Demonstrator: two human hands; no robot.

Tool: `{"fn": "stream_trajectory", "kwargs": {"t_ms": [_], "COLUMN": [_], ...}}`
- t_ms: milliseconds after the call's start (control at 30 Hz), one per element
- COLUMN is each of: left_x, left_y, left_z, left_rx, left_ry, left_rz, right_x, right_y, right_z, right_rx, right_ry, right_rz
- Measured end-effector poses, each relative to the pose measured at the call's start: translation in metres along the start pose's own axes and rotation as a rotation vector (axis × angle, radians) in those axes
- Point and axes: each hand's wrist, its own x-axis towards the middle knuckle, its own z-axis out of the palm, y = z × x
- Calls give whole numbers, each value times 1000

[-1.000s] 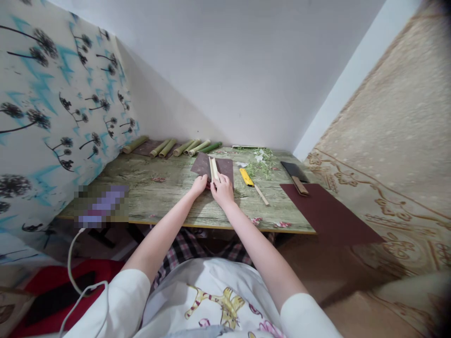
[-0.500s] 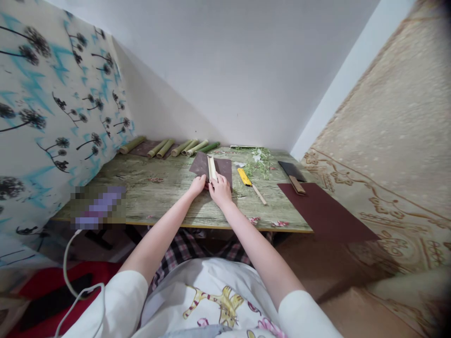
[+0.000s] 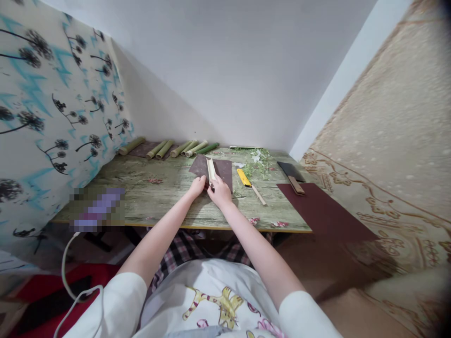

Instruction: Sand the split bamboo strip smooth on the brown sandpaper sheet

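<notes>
A pale split bamboo strip (image 3: 211,168) lies lengthwise on a dark brown sheet of sandpaper (image 3: 223,169) in the middle of the green wooden table (image 3: 158,197). My right hand (image 3: 219,191) is closed on the near end of the strip, fingers pressed on it. Beside it, my left hand (image 3: 198,185) rests on the near left corner of the sandpaper with its fingers curled down, holding the sheet flat.
Several green bamboo tubes (image 3: 183,148) lie along the back edge. Right of the sandpaper are a yellow utility knife (image 3: 244,177), a thin stick (image 3: 259,195), green leaf scraps (image 3: 260,164), a cleaver (image 3: 291,174) and a large dark red sheet (image 3: 324,213) overhanging the table's right end.
My right hand has drawn the bamboo strip slightly toward me along the sandpaper. The left hand has stayed on the sheet's corner.
</notes>
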Motion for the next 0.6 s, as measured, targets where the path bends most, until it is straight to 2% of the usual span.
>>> {"fn": "stream_trajectory", "kwargs": {"t_ms": [133,267,333,500,600], "left_x": [1,0,-2,-2,0], "left_y": [-1,-1,0,1,-2], "left_z": [-1,-6,-6,0,0], "left_rx": [-135,-38,-36,-199,-264], "left_ry": [33,111,109,7,109], "left_rz": [-28,-33,-42,-16,-37], "right_x": [-3,-4,-3,-1,-3], "right_y": [-7,-14,-14,-9,-10], "right_z": [-9,-13,-12,-11,-13], "right_rx": [33,53,41,0,40], "right_ry": [-1,2,0,-40,-76], "right_rz": [-101,-191,-187,-76,-120]}}
